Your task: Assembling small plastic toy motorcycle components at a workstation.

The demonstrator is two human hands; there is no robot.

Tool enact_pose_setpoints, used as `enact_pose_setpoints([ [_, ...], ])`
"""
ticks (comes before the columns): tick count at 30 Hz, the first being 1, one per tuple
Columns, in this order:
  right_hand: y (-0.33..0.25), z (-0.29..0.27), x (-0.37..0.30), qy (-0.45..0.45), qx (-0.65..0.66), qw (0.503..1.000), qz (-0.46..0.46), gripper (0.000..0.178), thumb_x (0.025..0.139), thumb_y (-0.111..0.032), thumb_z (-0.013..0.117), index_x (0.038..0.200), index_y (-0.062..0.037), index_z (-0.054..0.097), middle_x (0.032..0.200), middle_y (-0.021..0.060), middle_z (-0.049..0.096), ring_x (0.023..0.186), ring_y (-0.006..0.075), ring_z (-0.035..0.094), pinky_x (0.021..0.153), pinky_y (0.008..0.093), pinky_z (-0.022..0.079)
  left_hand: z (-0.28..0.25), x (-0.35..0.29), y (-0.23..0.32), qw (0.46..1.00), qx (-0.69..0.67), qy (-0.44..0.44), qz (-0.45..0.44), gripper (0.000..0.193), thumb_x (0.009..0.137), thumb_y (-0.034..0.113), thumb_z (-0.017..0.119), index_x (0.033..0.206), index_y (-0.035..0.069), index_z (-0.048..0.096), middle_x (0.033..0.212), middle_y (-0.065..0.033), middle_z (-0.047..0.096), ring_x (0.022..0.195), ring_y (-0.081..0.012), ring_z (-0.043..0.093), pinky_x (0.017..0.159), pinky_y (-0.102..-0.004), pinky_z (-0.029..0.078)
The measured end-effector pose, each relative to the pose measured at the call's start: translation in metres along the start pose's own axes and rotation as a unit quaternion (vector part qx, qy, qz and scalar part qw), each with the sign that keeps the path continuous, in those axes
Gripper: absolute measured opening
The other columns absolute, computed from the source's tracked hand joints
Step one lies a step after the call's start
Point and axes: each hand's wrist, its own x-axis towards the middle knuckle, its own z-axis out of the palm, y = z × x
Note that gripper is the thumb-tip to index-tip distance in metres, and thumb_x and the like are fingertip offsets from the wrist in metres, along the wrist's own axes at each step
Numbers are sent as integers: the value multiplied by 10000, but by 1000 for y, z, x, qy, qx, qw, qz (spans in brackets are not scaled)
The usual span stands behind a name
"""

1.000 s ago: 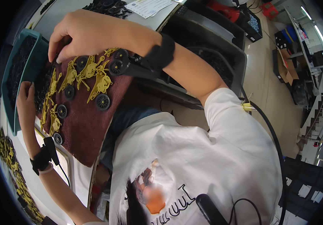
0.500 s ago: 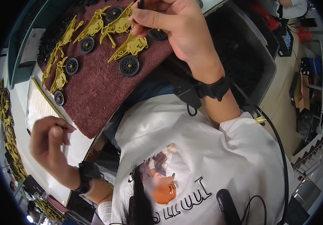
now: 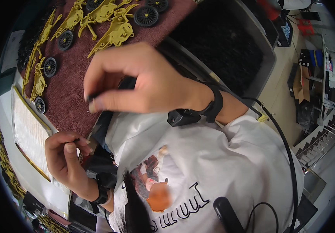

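Note:
My right hand (image 3: 144, 83) is over the near part of the maroon towel, blurred by motion. Its thumb and forefinger pinch a small black piece (image 3: 92, 98), too small to name. Lower and to the left, beside the towel's near corner, my left hand (image 3: 67, 160) has its fingers curled. A tiny dark piece (image 3: 76, 140) shows between its thumb and fingertips. On the maroon towel (image 3: 70, 91) lie several yellow plastic frame parts (image 3: 115, 34) and black spoked wheels (image 3: 146, 16) with yellow hubs. The nearest wheel (image 3: 40, 105) lies at the towel's left edge.
A black bin (image 3: 222, 50) of dark pieces stands right of the towel. A pale ribbed panel with a yellow edge (image 3: 31, 130) lies left of it. More yellow parts (image 3: 4, 163) are heaped at far left. A black cable (image 3: 292, 163) runs down my right side.
My right hand has come down and left from the far wheels, bringing the small black piece nearer my left hand. The view has shifted, so the towel sits further up and left.

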Motion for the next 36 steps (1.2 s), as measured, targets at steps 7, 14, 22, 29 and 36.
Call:
enact_pose_setpoints([
  [7,2,16,-16,-208,9,977,-48,142,720,-57,681,824,-17,594,786,97,610,738,285,610,638,372,482,7,13,22,997,3,72,39,205,932,81,397,1059,-49,491,730,-127,545,510,-86,412,453,-183,308],
  [14,29,23,-37,-404,-33,910,82,147,722,-138,683,831,-42,660,742,101,661,724,267,644,649,379,491,64,60,45,932,-132,-244,235,127,880,64,396,862,-7,499,822,-101,513,578,-79,396,502,-193,305],
  [22,35,45,-40,-425,-56,902,47,142,717,-129,676,822,-36,655,738,106,657,718,269,641,645,380,490,192,39,85,813,45,-405,416,267,672,132,729,903,78,606,790,-67,544,738,-217,561,653,-328,469],
  [29,37,46,-52,-420,-75,904,32,138,712,-122,669,814,-31,651,735,110,654,712,270,638,642,381,489,217,42,78,787,26,-314,530,141,664,134,665,802,117,646,713,-22,553,743,-192,569,674,-309,475],
  [36,44,48,-57,-419,-94,903,14,133,707,-114,663,806,-26,646,731,114,651,706,272,636,638,381,489,218,44,74,797,8,-326,508,182,673,130,649,848,87,624,703,-54,566,746,-226,576,682,-338,475],
])
